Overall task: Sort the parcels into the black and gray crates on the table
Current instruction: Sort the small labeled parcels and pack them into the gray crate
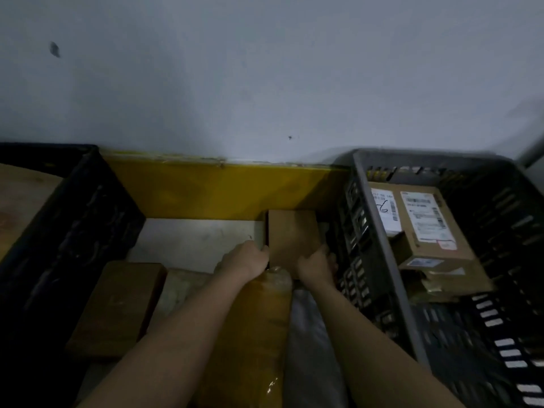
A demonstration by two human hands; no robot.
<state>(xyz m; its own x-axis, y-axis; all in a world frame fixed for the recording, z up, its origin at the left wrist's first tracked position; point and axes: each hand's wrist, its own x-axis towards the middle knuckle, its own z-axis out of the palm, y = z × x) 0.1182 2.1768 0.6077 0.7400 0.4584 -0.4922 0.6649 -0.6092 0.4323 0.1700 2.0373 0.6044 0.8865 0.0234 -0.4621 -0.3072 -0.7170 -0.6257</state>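
A plain brown cardboard parcel (291, 235) lies on the table between the two crates, close to the gray crate (382, 254) on the right. My left hand (244, 260) grips its left edge and my right hand (316, 265) grips its near right corner. The black crate (73, 219) stands at the left. Inside the gray crate lie labelled cardboard boxes (426, 225). A yellow plastic-wrapped parcel (253, 328) lies under my left forearm, and a flat brown box (117, 307) sits beside the black crate.
A yellow band (223, 189) runs along the base of the pale wall behind the table. A bare white patch of table (194, 242) shows between the crates. A gray bag-like parcel (309, 348) lies between my forearms. The scene is dim.
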